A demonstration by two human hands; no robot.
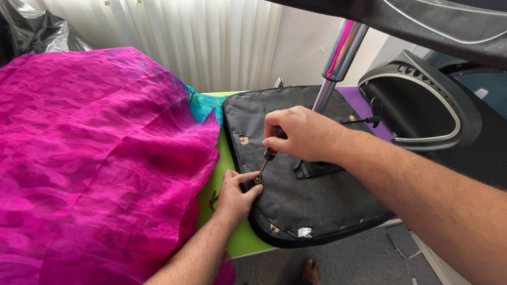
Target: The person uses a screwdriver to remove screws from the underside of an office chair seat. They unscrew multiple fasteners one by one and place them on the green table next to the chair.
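An upturned chair seat [317, 206] with a dark grey fabric underside lies on a green surface [240, 240]. My right hand [303, 134] grips a screwdriver [265, 160] with a red and black handle, its tip pointing down at a small bracket near the seat's left edge. My left hand [237, 192] rests on that edge, thumb and finger pinching at the spot where the tip meets the seat. A chrome column [338, 58] rises from a black plate at the seat's middle.
Bright magenta fabric [95, 158] covers the left half of the view, with a teal patch behind it. A black chair back [422, 105] and armrest lie at the right. White curtains hang behind. A bare foot [311, 272] shows on the grey floor.
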